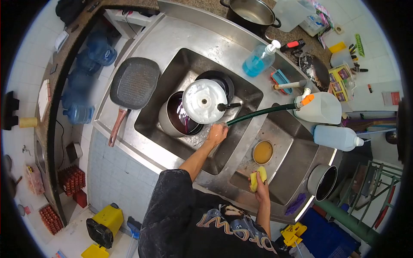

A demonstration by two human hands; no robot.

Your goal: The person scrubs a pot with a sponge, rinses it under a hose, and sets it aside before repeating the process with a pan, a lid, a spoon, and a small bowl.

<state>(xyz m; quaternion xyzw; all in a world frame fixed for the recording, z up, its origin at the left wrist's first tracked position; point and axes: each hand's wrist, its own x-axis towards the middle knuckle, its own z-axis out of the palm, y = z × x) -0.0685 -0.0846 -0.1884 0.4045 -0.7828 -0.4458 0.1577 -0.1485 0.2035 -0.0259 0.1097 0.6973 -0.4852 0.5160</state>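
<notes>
The hose (262, 112) runs from the tap into the sink (172, 86); my left hand (216, 134) pinches its nozzle end, aiming at the soapy lid (203, 101) atop the pot (176, 118). My right hand (259, 185) has its fingers pressed around a yellow sponge (257, 177) over the second basin; I judge rinsing is underway, and next needs a steady aim.

Grill pan (134, 83) on counter, soap btl (259, 59) behind sink, water jugs (94, 56) below.

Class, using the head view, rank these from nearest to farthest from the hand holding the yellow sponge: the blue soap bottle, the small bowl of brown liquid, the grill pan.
From the right hand:
1. Small bowl of brown liquid, just above it in the right basin.
2. Blue soap bottle, on the counter behind the sinks.
3. Grill pan, far left on the drainboard.
</notes>
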